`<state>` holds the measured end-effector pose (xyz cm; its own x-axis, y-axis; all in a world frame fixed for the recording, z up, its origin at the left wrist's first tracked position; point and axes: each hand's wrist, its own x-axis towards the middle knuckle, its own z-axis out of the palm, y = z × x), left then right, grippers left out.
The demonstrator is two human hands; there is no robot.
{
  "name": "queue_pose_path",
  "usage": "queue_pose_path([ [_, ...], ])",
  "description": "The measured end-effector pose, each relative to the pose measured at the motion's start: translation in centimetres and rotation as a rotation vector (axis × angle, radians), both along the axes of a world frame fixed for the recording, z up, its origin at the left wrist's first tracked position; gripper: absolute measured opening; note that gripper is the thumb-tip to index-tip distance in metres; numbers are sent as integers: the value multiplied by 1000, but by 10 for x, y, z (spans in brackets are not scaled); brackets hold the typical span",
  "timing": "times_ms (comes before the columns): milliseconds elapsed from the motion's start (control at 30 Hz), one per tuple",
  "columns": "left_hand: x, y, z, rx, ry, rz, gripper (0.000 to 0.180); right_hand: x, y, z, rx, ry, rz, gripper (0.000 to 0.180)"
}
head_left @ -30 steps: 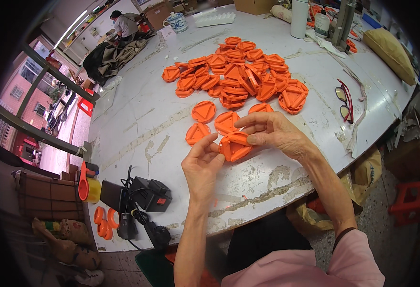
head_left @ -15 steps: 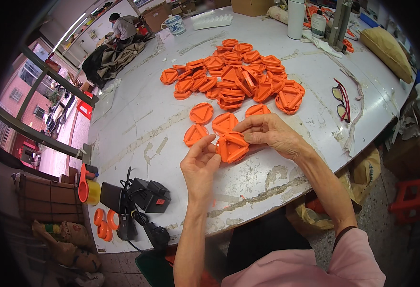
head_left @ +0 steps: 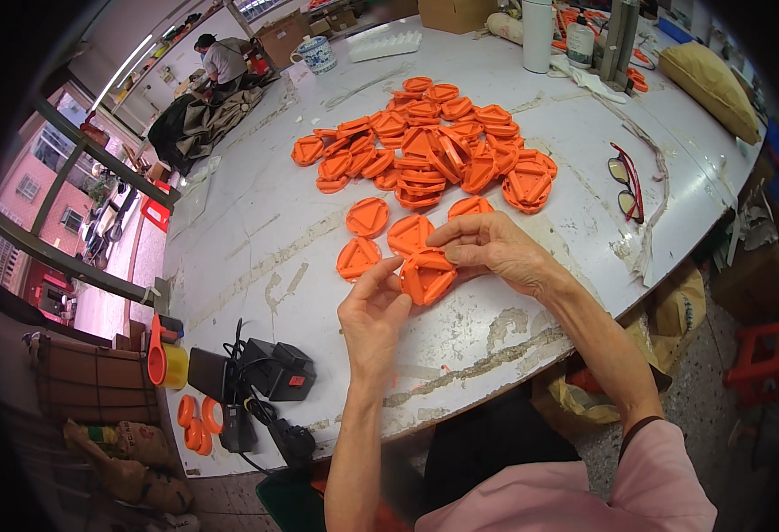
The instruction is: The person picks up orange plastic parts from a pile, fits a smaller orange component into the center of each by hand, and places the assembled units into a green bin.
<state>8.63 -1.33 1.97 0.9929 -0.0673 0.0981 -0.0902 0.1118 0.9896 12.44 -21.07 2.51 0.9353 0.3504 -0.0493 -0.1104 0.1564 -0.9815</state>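
Hands: left hand [head_left: 372, 310] and right hand [head_left: 494, 251] both grip orange triangular disc [head_left: 427, 276] | loose discs [head_left: 381, 232] just beyond fingers | pile [head_left: 434, 151] farther off.

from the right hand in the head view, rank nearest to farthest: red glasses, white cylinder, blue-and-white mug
Measured from the right hand:
1. Red glasses, right, on the table.
2. White cylinder, far edge, ahead.
3. Blue-and-white mug, far left corner.
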Motion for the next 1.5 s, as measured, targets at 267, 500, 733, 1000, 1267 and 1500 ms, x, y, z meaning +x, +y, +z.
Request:
queue_pose_path([
  [267, -1, -2, 1, -8, 73, -39, 42, -2, 0, 3, -60, -31, -34, 22],
  [500, 3, -1, 2, -105, 193, -44, 38, 0, 0, 3, 4, 10, -36, 22],
  [733, 4, 1, 0, -155, 240, 3, 39, -3, 1, 9, 84, 31, -12, 27],
  [1000, 4, -1, 3, -158, 234, 11, 38, -4, 0, 9, 111, 8, 50, 42],
  [1267, 3, 0, 3, -145, 244, -11, 42, -3, 0, 8, 69, 45, 11, 41],
  [1500, 2, -1, 6, -147, 263, -41, 46, -1, -1, 4, 46, 37, -26, 39],
])
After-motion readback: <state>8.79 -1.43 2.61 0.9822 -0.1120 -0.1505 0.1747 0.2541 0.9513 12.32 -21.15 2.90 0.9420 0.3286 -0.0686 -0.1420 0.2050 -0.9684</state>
